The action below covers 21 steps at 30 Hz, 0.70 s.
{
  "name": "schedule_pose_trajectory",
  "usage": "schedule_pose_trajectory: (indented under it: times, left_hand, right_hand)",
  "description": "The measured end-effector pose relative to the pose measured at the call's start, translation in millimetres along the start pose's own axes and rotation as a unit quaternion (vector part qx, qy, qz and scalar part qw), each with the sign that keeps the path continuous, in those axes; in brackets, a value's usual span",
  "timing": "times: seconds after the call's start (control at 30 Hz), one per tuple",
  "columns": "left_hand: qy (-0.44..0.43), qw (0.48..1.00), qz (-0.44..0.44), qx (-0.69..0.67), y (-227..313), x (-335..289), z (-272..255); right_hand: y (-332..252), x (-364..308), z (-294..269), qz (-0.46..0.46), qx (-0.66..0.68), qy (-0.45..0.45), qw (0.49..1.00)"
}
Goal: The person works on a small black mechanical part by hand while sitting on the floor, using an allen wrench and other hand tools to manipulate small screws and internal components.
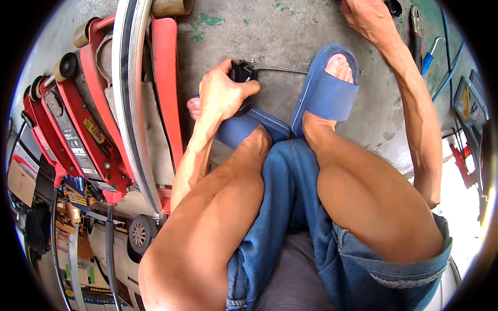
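Observation:
My left hand (220, 93) is closed round a black part (243, 71) with a small bolt on it, held low over the floor beside my left foot. A thin metal strip or rod (280, 69) runs from that part toward my right slipper (332, 88). What the black part belongs to, I cannot make out. My right hand (365, 18) reaches forward to the upper edge of the view, where its fingers are mostly cut off. Nearest to it lie a small black round piece (394, 7), locking pliers (416, 39) and a hooked pick with a blue handle (428, 61).
Red floor jacks (85, 124) stand along the left, with a curved silver wheel rim (124, 88) in front of them. Blue hoses (450, 67) and a grey case (471, 101) are at the right. The grey concrete floor (290, 31) has green paint flecks.

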State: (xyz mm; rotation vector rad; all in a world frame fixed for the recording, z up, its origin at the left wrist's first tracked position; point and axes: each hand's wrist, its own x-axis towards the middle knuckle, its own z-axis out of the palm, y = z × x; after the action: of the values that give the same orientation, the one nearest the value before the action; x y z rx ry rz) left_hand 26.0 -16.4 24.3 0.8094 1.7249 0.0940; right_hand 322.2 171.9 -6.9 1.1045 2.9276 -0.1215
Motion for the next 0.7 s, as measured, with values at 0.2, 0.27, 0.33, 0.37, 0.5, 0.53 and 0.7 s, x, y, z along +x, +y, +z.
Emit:
schedule_pose_trajectory:
  times: [0.2,0.27,0.33,0.37,0.5,0.53,0.7]
  left_hand:
    - [0.007,1.0,-0.003,0.011,-8,-4,-4]
    - [-0.004,1.0,0.007,0.024,-4,-2,-4]
    - [0.001,1.0,0.014,0.013,-5,-1,-1]
    - [0.005,1.0,0.022,0.005,-5,0,0]
    - [0.004,1.0,0.019,0.002,-6,0,-1]
    - [-0.003,1.0,0.016,0.01,-7,0,-2]
    - [-0.013,1.0,0.011,0.011,-4,0,-5]
  right_hand:
    - [-77,29,-45,-0.005,0.284,-0.145,0.948]
    - [-103,25,-33,0.031,0.412,-0.104,0.904]
    - [-115,22,-23,0.027,0.451,-0.14,0.881]
    - [-119,19,-22,0.041,0.444,-0.178,0.877]
    - [-134,2,-6,0.03,0.431,-0.149,0.889]
    - [-135,1,-5,0.028,0.426,-0.144,0.893]
    - [-133,3,-16,0.041,0.342,-0.192,0.919]
